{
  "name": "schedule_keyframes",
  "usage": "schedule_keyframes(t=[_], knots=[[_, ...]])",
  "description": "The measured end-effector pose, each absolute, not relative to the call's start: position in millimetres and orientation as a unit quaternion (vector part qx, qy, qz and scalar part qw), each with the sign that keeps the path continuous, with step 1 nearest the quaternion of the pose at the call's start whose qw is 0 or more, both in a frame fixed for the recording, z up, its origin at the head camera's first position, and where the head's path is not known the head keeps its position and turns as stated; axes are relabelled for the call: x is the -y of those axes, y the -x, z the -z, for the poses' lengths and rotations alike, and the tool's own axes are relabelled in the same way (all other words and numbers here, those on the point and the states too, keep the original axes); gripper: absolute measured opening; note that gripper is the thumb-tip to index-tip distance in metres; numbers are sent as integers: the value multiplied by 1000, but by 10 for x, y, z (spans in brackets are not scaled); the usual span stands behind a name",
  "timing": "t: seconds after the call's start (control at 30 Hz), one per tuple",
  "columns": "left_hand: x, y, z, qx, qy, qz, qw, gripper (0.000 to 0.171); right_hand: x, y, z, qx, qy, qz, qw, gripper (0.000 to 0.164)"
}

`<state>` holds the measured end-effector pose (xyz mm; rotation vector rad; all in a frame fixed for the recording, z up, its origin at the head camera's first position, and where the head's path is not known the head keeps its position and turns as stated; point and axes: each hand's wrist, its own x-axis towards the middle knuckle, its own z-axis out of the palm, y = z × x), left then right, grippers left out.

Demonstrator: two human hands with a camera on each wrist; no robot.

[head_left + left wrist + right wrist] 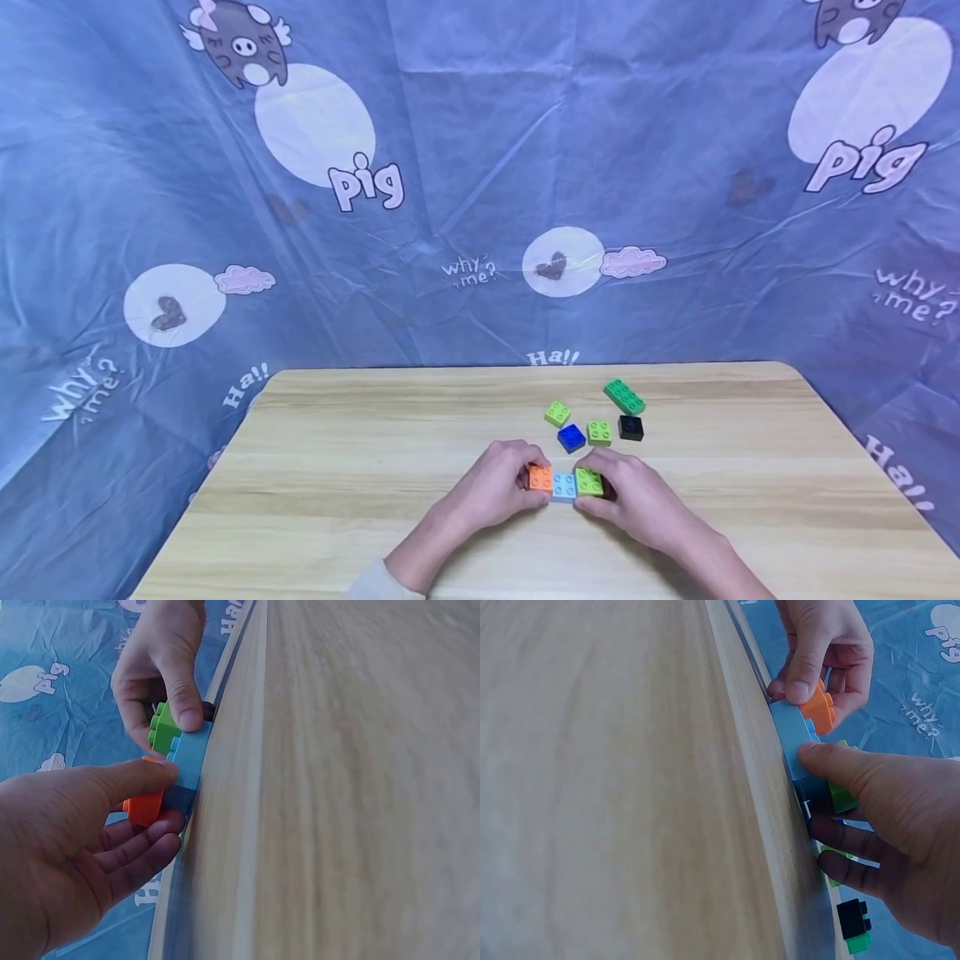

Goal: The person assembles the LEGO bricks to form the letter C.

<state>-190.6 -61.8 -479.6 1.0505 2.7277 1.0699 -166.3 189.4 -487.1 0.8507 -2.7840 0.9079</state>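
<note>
A light blue toy brick (564, 487) lies on the wooden table, with an orange brick (540, 477) on top of its left end and a lime green brick (588, 481) on its right end. Between them the blue studs show bare. My left hand (501, 487) pinches the left end, thumb on the near side of the blue brick (193, 761) just below the orange brick (145, 808). At the other end my right hand (632, 498) pinches in the same way around the lime green brick (843, 796), its thumb against the blue side.
Beyond the hands lie several loose bricks: a lime green one (557, 413), a dark blue one (572, 438), another lime green one (598, 432), a black one (631, 428) and a longer green one (625, 397). A blue printed cloth (480, 317) hangs behind the table (360, 433).
</note>
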Motion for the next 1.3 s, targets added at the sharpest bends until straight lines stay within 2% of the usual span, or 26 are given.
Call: schedule_keyframes(t=[0.33,0.57,0.73,0.83,1.13,1.3], knots=[[578,1911,4823,-877,-319,-358,28,32,-1922,1669,4881,911,-272,-308,25,29],[540,1964,4792,-873,-337,-351,32,32,-1971,1686,4876,910,-278,-303,48,30],[577,2126,4758,-858,-339,-374,90,26,-2011,1706,4845,909,-282,-303,42,29],[616,2283,4746,-847,-310,-416,120,34,-2038,1714,4824,910,-281,-303,45,29],[671,2621,4620,-863,-287,-412,62,34,-2016,1713,4827,906,-293,-305,27,30],[535,2738,4642,-860,-301,-408,58,36,-1957,1684,4858,900,-299,-318,14,29]])
